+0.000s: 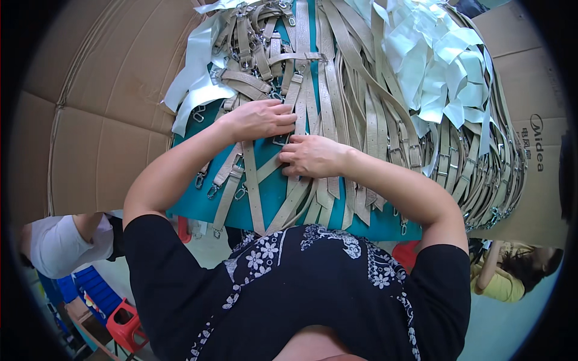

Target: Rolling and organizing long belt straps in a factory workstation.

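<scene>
At the lower edge of the frame sits the person's own dark floral top [301, 283], both bare forearms rising from it toward the middle. Low in the corners are two other people — one in a white shirt [60, 243] at lower left, one in a yellow top [500, 283] at lower right — and red stools [125, 325] stand on the floor at lower left.

Just above centre, the right hand [310, 156] lies palm down on the beige straps [328, 102], fingers curled and pinching one strap near a small metal buckle [280, 140]. The left hand [262, 119], a little higher and to the left, presses flat on the same bundle with its fingertips bent over a strap; whether it truly clamps it, I cannot tell.

The straps lie fanned across a teal table [271, 192], their metal clips [212, 191] hanging toward the near edge. Further up, more straps pile thickly, mixed with pale white backing strips [433, 66] at upper right and upper left. Brown cardboard [102, 120] flanks the table on both sides.
</scene>
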Motion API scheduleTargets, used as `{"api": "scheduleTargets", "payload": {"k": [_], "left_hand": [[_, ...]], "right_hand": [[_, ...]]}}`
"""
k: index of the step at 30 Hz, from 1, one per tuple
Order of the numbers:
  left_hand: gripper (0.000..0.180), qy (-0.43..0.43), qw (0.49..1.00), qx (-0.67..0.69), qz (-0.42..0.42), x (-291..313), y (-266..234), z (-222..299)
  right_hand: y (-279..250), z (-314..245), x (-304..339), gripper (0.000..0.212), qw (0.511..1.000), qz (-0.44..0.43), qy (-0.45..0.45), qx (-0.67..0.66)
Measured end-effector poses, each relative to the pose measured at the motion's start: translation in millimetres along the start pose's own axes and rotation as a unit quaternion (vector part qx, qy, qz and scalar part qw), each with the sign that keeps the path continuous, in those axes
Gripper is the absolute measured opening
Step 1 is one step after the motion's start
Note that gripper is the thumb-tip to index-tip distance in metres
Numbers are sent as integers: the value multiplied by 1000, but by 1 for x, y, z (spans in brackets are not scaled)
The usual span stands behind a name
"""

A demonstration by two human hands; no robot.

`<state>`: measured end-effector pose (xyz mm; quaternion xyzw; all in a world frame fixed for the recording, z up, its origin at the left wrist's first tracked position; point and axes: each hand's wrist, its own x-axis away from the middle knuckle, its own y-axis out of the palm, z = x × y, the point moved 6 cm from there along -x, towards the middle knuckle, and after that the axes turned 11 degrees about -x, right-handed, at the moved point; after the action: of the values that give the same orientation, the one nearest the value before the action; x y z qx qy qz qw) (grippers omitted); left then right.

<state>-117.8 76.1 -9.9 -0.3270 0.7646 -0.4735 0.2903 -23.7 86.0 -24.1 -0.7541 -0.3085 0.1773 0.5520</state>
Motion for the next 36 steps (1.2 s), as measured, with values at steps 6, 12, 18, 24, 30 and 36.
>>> {"api": "scheduleTargets", "payload": {"k": [6, 12, 18, 24, 30, 36], "left_hand": [[28, 18, 999, 39, -30, -3, 17, 1], [26, -330, 864, 360, 120, 1, 18, -42], [18, -446, 499, 563, 484, 35, -32, -79], [23, -390, 421, 644, 506, 59, -76, -56], [23, -471, 375, 648, 468, 81, -66, -18], [21, -501, 349, 659, 440, 83, -57, 4]], "right_hand": [[11, -10, -7, 16, 995, -45, -71, 50], [-26, -18, 9, 29, 961, 264, 73, 29], [-9, 16, 51, 53, 809, 356, 463, -67], [-2, 37, 37, 57, 773, 257, 571, -101], [25, 47, 23, 32, 568, 454, 410, -550], [33, -1, 4, 31, 397, 341, 275, -807]]}}
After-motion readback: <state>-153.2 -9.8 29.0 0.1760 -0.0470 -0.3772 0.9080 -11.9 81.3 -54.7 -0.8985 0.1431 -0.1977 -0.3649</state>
